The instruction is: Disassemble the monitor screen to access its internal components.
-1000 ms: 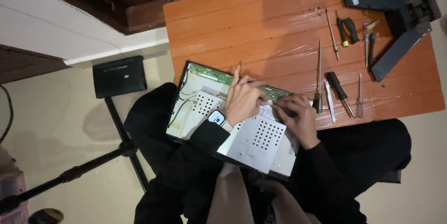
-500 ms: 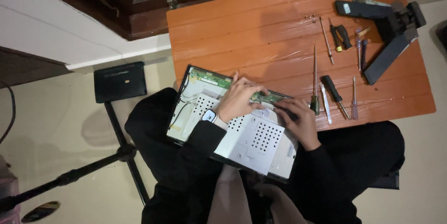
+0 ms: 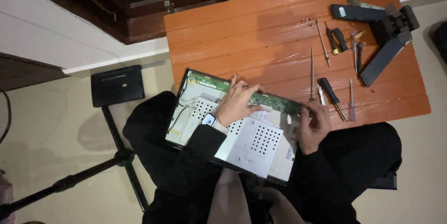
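Both hands [image 3: 240, 103] stayed on panel [image 3: 242, 135] (screwdrivers [image 3: 331, 91] nearby).

the right hand [image 3: 314, 126] has slid outward to the panel's [image 3: 242, 135] corner.

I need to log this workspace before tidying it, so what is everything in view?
Opened monitor: one, silver perforated back, on the lap and table edge.
Circuit strip: one, green, along the monitor's far edge.
Table: one, orange.
Screwdrivers: several, black-handled or bare, right on the table.
Monitor stand: one, black, in parts, far right.
Tripod: one, black, on the floor, left.
Left hand: on the monitor, wristwatch worn.
Right hand: at the monitor's right edge.
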